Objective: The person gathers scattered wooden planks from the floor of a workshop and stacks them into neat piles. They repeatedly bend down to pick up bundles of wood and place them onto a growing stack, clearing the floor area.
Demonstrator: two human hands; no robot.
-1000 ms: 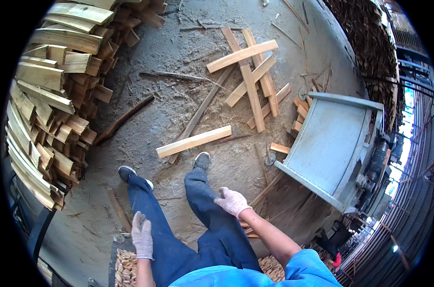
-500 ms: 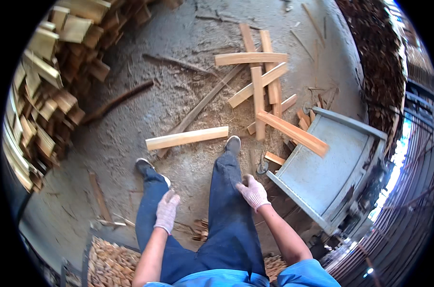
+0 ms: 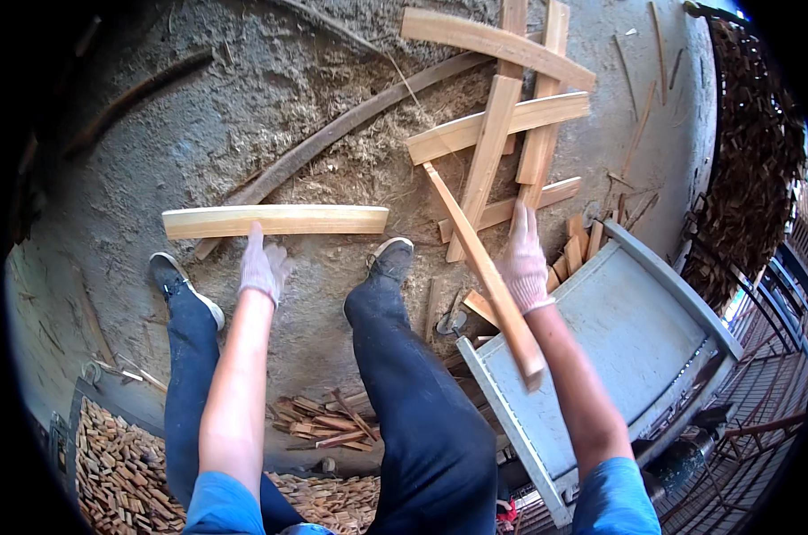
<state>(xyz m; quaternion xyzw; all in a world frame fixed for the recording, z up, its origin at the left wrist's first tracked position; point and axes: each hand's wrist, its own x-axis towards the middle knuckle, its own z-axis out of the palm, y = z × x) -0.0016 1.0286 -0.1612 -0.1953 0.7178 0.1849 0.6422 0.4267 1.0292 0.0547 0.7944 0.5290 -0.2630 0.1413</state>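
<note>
My left hand (image 3: 264,269), in a pale knitted glove, is open at the near edge of a flat wooden board (image 3: 319,219) on the ground. Its index finger reaches onto the board; I cannot tell whether it presses on it. My right hand (image 3: 527,267), gloved alike, has its fingers stretched forward and lies against the right side of a long wooden strip (image 3: 484,263). That strip slants toward me, its near end over the edge of a grey metal table (image 3: 591,339). It hides the thumb. Beyond lie several crossed boards (image 3: 488,160).
A dark bent slab (image 3: 332,129) lies on the dusty ground behind the flat board. Offcuts (image 3: 575,248) are heaped beside the table. Between my feet and the lower edge is a small scrap heap (image 3: 328,421), and wood pieces (image 3: 123,464) fill the lower left.
Both my hands have reached forward, the left to the flat board and the right to the slanting strip. The strip has swung, its near end shifting left across the table. My view has turned and come closer.
</note>
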